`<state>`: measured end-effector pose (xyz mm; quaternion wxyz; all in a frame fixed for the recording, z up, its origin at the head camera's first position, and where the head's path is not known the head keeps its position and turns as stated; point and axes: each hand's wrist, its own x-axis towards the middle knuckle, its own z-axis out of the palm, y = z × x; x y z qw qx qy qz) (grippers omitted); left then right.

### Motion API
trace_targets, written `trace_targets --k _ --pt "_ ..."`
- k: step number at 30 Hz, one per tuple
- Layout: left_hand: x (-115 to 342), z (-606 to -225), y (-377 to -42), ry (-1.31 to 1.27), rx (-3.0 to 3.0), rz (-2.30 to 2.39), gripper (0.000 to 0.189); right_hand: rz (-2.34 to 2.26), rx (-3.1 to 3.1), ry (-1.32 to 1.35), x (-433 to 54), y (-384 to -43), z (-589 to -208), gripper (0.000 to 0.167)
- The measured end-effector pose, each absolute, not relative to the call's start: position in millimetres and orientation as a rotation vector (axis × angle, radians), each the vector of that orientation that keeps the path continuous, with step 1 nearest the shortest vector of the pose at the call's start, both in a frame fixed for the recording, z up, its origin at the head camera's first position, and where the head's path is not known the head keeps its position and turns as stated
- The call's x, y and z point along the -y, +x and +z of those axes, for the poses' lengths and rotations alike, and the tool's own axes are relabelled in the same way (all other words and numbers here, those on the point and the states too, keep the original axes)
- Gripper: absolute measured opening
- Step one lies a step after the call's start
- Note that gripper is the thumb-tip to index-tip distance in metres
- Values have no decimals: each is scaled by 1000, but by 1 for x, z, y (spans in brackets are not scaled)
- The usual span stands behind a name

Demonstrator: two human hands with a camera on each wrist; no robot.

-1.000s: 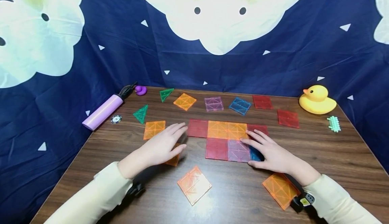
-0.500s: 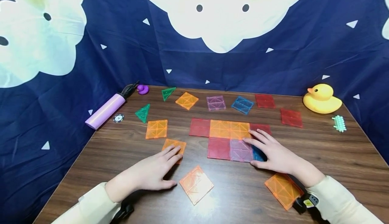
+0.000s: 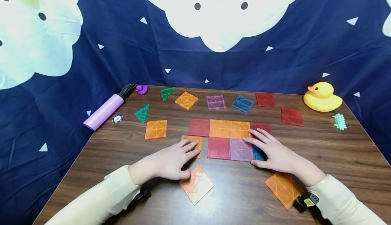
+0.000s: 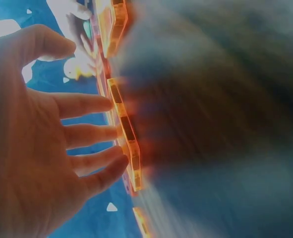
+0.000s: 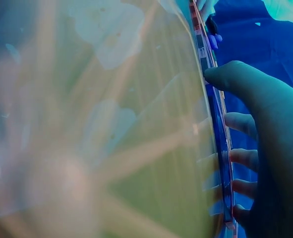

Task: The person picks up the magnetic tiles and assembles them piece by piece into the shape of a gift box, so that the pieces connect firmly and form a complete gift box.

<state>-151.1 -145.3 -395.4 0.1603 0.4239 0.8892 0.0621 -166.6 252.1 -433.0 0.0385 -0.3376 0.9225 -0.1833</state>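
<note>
In the head view the straight fingers of my left hand (image 3: 168,160) rest on an orange square magnetic tile (image 3: 187,138). This tile lies flat just left of a joined patch of tiles. In that patch I see a red tile (image 3: 218,147), a purple tile (image 3: 241,149), a pair of orange tiles (image 3: 229,129) and a blue tile (image 3: 258,153) partly under my right hand (image 3: 279,153). Spread fingers of the right hand touch the patch's right side. The left wrist view shows fingertips against the orange tile's edge (image 4: 126,129). The left thumb is by a glossy orange tile (image 3: 198,186).
Another orange tile (image 3: 284,189) lies near the right wrist. Loose tiles line the back, including a green triangle (image 3: 142,113) and a red square (image 3: 292,116). A purple pump (image 3: 104,112), poker chip (image 3: 117,118) and yellow duck (image 3: 322,97) stand towards the table's sides.
My left hand first drew back towards me and came onto the orange tile. It then slid the tile right, close to the joined patch. The right hand has stayed in place.
</note>
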Motion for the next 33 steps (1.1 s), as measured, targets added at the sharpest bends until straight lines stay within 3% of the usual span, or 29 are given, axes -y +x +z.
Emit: trace_targets --k 33 --pt "119 -393 -157 1343 -2596 140 66 -553 -2827 -1061 -251 -167 -431 75"
